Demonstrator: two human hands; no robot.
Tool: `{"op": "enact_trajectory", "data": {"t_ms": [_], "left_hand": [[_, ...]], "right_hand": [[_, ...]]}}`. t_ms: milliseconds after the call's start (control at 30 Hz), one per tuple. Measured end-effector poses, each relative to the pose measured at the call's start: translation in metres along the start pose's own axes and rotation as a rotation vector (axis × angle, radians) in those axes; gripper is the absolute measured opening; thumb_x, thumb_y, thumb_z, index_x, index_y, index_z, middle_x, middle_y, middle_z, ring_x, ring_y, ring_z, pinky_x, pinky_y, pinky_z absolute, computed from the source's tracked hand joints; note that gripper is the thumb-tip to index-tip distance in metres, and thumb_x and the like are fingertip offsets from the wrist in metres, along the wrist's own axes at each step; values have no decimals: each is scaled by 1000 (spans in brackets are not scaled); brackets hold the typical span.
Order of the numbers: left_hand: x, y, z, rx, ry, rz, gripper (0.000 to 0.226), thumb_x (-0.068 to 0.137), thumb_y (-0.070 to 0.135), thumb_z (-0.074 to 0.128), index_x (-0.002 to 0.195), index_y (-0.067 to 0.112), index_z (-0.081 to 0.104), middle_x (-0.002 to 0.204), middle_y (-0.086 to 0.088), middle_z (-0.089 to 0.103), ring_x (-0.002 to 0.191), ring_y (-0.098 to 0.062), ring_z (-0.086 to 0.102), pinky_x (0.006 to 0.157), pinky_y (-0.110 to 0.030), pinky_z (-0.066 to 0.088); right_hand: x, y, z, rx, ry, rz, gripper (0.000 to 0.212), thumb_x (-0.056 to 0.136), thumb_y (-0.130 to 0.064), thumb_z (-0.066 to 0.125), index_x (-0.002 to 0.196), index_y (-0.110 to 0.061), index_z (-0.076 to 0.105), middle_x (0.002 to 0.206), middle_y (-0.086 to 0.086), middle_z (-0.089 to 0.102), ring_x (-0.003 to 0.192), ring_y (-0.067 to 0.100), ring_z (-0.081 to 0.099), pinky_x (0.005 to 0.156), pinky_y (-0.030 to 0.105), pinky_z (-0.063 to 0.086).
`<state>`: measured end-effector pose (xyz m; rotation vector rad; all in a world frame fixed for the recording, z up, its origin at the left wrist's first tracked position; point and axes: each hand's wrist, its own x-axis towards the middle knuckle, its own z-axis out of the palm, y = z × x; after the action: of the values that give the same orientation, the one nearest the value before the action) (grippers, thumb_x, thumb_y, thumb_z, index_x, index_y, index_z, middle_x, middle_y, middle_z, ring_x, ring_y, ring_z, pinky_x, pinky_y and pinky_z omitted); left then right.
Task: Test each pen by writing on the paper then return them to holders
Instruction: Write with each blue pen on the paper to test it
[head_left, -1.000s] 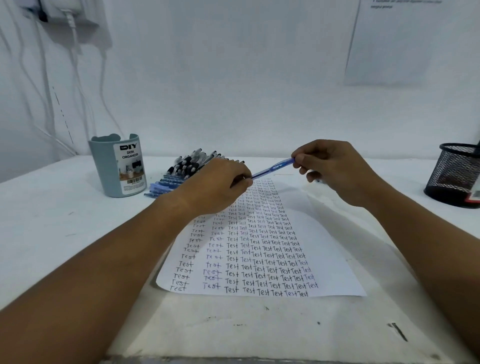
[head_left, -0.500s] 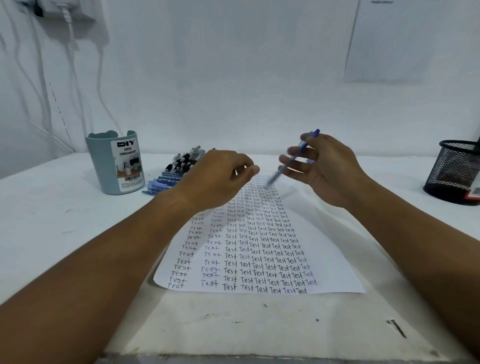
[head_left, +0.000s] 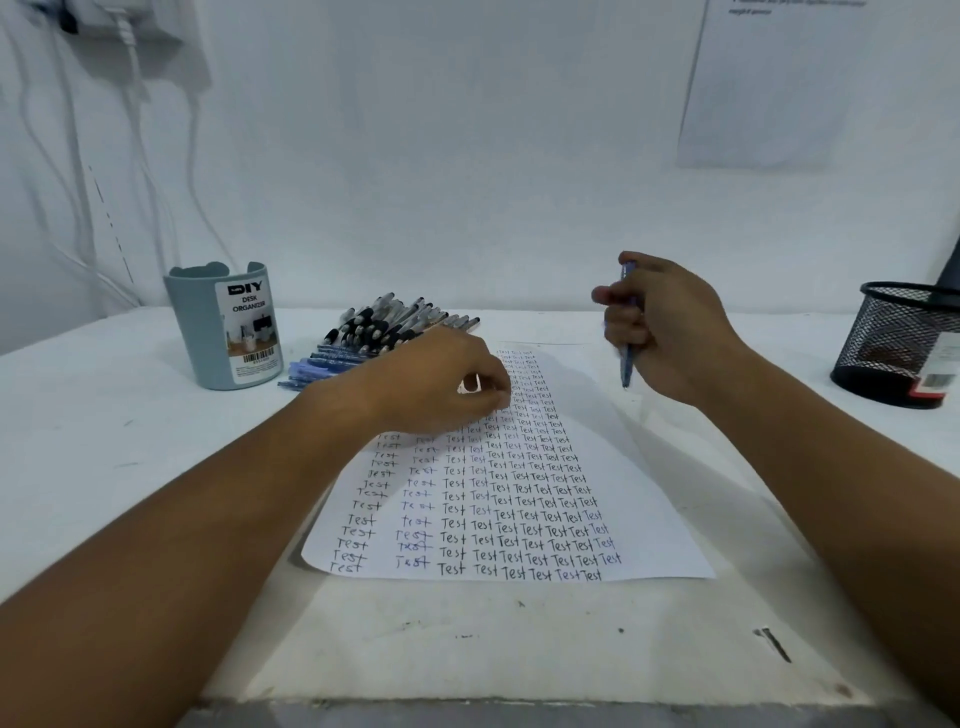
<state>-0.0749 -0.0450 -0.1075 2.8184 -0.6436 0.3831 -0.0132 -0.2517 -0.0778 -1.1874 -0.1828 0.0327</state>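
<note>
My right hand (head_left: 670, 332) now grips the blue pen (head_left: 627, 358) in a fist, tip down, above the paper's (head_left: 649, 540) far right edge — a second ago both hands held it level between them. My left hand (head_left: 441, 384) has let go and rests loosely curled on the paper; whether it pinches a cap I cannot tell. I judge writing comes next. Untested pens (head_left: 384, 332) lie beside the desk organizer (head_left: 228, 332); the mesh holder (head_left: 904, 343) stands far right on the desk (head_left: 104, 441).

Office desk, pen holders (head_left: 224, 327), white wall (head_left: 467, 156)
</note>
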Motion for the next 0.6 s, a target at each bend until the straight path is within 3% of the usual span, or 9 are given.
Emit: {"op": "enact_trajectory", "data": {"t_ms": [100, 200, 267, 367, 467, 600], "left_hand": [[0, 1, 0, 9, -104, 21, 26, 91, 45, 58, 110, 30, 69, 106, 13, 63, 94, 3, 55, 81, -18, 43], [0, 3, 0, 9, -152, 38, 31, 89, 52, 55, 112, 35, 68, 109, 14, 60, 98, 3, 54, 86, -23, 45], [0, 5, 0, -1, -172, 39, 32, 88, 56, 55, 112, 38, 67, 109, 16, 59, 98, 4, 54, 88, -25, 46], [0, 9, 1, 3, -205, 46, 37, 86, 62, 52, 114, 42, 64, 113, 16, 57, 102, 3, 52, 90, -26, 46], [-1, 14, 0, 9, -239, 36, 43, 83, 68, 50, 119, 48, 59, 120, 17, 54, 110, 1, 48, 90, -22, 39], [-3, 22, -2, 13, -300, 20, 50, 80, 70, 49, 127, 52, 52, 127, 18, 47, 118, 1, 39, 96, -23, 29]], "right_hand": [[-9, -6, 1, -143, -85, -58, 6, 100, -8, 50, 101, -4, 55, 84, 14, 69, 58, 20, 58, 54, 25, 52], [-29, -8, -3, -474, -134, -112, 21, 103, -28, 47, 95, -10, 55, 76, 6, 73, 56, 18, 53, 52, 26, 45], [-49, -7, -9, -485, -185, -96, 23, 104, -32, 42, 98, -10, 44, 72, 15, 71, 50, 23, 53, 46, 28, 42], [-84, -5, -22, -411, -272, -33, 16, 99, -19, 53, 106, -15, 39, 78, 27, 69, 57, 32, 62, 51, 31, 52], [-110, -2, -35, -430, -326, 5, 34, 86, 1, 64, 109, -13, 44, 79, 24, 67, 65, 31, 63, 59, 32, 54], [-134, 7, -40, -403, -361, 58, 20, 80, -11, 65, 93, -3, 51, 75, 18, 63, 62, 31, 62, 54, 34, 51]]}}
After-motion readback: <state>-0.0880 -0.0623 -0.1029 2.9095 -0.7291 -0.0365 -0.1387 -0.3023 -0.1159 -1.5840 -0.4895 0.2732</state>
